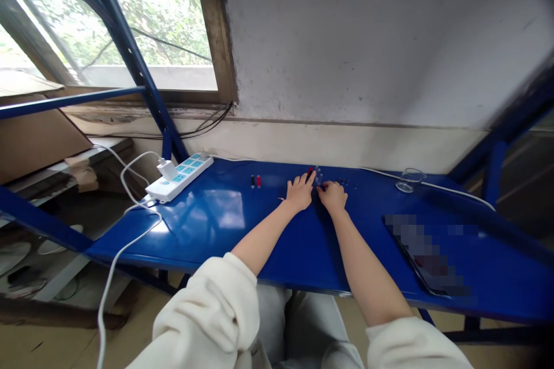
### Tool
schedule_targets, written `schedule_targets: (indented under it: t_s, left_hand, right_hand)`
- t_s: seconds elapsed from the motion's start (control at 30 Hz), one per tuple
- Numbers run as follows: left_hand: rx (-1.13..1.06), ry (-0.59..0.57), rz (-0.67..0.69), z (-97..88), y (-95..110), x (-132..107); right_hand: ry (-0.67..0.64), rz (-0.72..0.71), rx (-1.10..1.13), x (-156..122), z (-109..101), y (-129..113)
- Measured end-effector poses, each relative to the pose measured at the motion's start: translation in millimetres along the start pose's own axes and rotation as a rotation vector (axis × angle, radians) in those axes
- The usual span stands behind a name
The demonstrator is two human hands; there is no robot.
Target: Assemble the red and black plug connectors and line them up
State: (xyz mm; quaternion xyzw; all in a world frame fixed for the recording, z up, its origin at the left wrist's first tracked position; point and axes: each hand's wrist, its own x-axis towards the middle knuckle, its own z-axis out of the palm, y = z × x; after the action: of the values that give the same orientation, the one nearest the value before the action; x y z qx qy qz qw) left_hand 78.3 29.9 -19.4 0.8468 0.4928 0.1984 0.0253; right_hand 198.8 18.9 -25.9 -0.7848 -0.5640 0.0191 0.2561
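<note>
My left hand (299, 191) lies over the blue table with its fingers spread. Its fingertips are at a small red piece (310, 170), partly covered by them. Just to the right, my right hand (333, 197) has its fingers curled into a pinch beside a group of small clear pieces (318, 176); what sits between those fingertips is too small to make out. Left of both hands stand a small black cylinder (253, 181) and a small red cylinder (258, 181), side by side. A few more tiny clear pieces (343, 181) lie beyond my right hand.
A white power strip (179, 177) with a plug and cable occupies the left end of the blue table (277, 259). On the right are a clear round container (407, 184) and a dark flat device (426, 253), partly blurred out. A white wall (346, 40) rises behind.
</note>
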Motion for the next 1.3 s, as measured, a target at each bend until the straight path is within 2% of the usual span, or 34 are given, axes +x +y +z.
schedule_targets:
  t_s: [0.1,0.23,0.43,0.63,0.73,0.87,0.97,1.13,1.3]
  left_hand:
    - [0.019,0.048,0.014,2.6,-4.1,2.9]
    - [-0.042,0.159,0.006,-5.9,-8.4,2.5]
    - [-0.370,0.367,-0.082,-27.5,-21.5,-8.8]
    - [-0.654,0.501,-0.161,-38.6,-28.8,-39.4]
    - [-0.737,0.541,-0.192,-38.6,-29.6,-49.2]
    - [-0.786,0.557,-0.206,-36.5,-33.7,-50.2]
    - [-0.799,0.538,-0.211,-34.7,-37.5,-48.4]
    - [-0.780,0.531,-0.185,-36.0,-37.0,-48.7]
    - [-0.730,0.483,-0.117,-42.0,-31.1,-50.6]
  right_hand:
    - [-0.004,0.009,0.030,2.9,1.5,0.0]
    - [0.007,0.026,0.069,4.3,4.0,-0.3]
    - [0.022,0.045,0.109,5.5,5.2,-1.1]
    - [-0.001,0.043,0.114,6.3,3.9,-1.2]
    - [0.003,-0.061,0.056,0.7,0.3,-5.8]
    - [-0.015,-0.388,0.006,-12.0,-6.1,-18.3]
    - [-0.050,-0.541,0.035,-18.9,-9.3,-25.7]
    - [-0.055,-0.585,0.023,-21.2,-13.1,-26.5]
    - [0.028,-0.615,-0.111,-22.2,-18.3,-24.5]
